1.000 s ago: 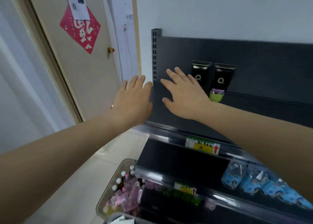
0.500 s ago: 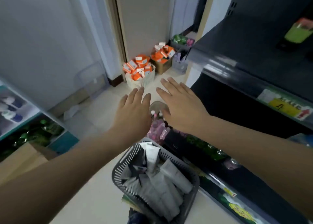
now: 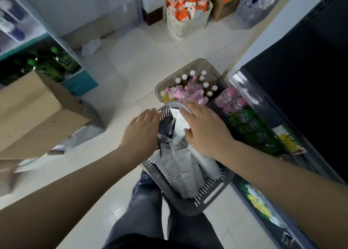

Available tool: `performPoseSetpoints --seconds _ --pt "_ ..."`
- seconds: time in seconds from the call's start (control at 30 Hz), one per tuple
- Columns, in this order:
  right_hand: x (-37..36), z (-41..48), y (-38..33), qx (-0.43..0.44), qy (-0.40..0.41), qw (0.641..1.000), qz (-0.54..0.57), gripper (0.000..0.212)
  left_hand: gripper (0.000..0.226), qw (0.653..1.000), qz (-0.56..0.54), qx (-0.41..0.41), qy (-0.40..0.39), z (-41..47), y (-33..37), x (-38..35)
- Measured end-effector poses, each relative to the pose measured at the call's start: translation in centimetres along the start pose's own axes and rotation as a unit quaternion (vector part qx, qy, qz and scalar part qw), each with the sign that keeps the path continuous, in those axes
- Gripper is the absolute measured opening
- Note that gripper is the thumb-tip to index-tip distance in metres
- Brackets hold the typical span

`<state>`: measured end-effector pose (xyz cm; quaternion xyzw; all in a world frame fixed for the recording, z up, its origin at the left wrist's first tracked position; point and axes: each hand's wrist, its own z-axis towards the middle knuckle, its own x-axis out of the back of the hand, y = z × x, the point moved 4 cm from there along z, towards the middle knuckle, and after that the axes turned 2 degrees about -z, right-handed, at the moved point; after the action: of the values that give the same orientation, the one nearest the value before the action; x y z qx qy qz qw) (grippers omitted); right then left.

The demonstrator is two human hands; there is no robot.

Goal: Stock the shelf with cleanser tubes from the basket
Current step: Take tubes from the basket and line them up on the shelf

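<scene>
Where pale tiles [image 3: 143,60] meet the dark shelf [image 3: 301,79] — left hand [image 3: 143,128], right hand [image 3: 205,130], fingers [image 3: 148,114] straight and empty, over the basket [image 3: 207,194].

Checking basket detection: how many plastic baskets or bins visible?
4: grey tube basket nearest; bottle bin beyond it; cream basket and pale grey basket farther back. Others may be hidden.

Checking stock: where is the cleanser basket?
Head view, lower centre: the grey basket sits between the person's leg and the clear bottle bin, left of the dark shelf.

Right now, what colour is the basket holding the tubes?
The basket is dark grey, seen in the head view.
</scene>
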<state>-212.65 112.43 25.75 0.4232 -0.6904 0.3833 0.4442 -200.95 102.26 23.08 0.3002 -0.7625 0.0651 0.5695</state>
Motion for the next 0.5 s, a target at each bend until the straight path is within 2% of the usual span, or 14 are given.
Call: performPoseSetpoints --seconds 0.13,0.3,0.5 --pt "-5.0 2.1 0.1 0.03 -0.045 0.999 0.007 0.052 0.055 0.999 -0.026 0.024 -0.022 1.1 -1.9 -4.4" --pt "-11.4 5.8 0.3 0.083 -0.075 0.993 -0.035 0.041 0.047 0.997 -0.052 0.024 -0.043 3.0 -3.0 -9.8" --pt "-17.4 10.2 1.1 0.13 -0.086 0.986 -0.058 0.041 0.047 0.998 -0.03 0.001 -0.055 5.7 -3.4 -15.3"
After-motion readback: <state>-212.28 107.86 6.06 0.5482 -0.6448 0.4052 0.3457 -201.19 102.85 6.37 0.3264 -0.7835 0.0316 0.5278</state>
